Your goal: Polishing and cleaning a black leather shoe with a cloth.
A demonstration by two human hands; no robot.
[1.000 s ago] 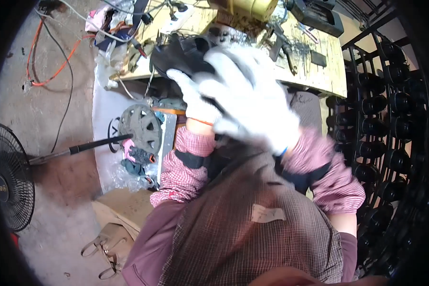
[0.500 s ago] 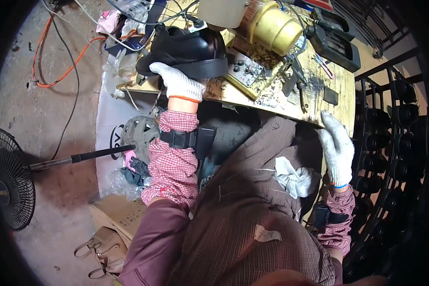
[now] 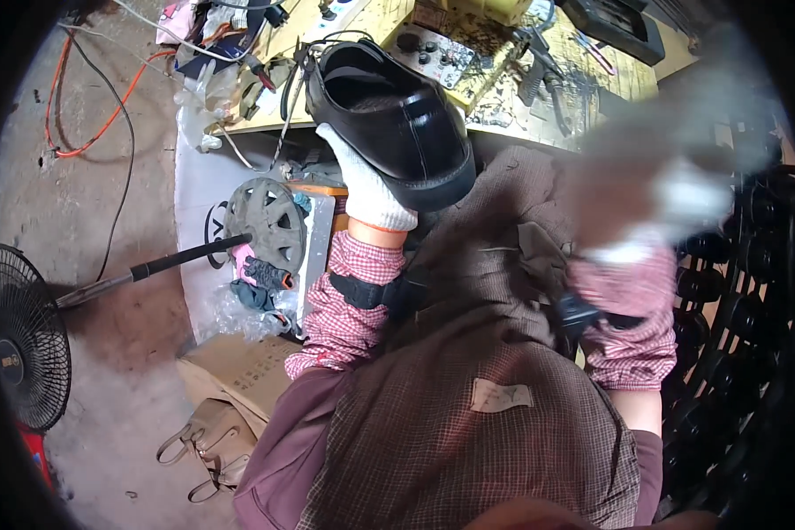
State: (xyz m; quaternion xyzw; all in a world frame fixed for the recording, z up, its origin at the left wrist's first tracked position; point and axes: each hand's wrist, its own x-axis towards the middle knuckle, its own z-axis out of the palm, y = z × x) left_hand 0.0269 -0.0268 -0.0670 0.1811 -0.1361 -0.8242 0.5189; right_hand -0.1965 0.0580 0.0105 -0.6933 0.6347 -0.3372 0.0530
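Note:
My left hand (image 3: 371, 185), in a white knit glove, grips a shiny black leather shoe (image 3: 406, 124) from its left side and underneath. The shoe is lifted in front of the workbench's near edge, its opening facing up and its heel toward me. At the right, my right hand (image 3: 649, 208) is smeared by motion, its fingers not readable. A pale whitish-grey streak (image 3: 693, 194) spreads beside and above it; whether this is glove or cloth I cannot tell. A brown apron (image 3: 468, 380) covers my lap.
On the wooden bench (image 3: 512, 124) sit a control box with knobs (image 3: 428, 55), dark scraps, hand tools and a black tray (image 3: 623, 26). A rack of black shoes (image 3: 733, 291) stands right. Left are a fan (image 3: 26, 336), a cardboard box (image 3: 238, 371) and an orange cable (image 3: 62, 146).
My left hand has brought the shoe off the bench, toward me and rightward, turning it. My right hand now moves fast. The whitish cloth has gone from my lap.

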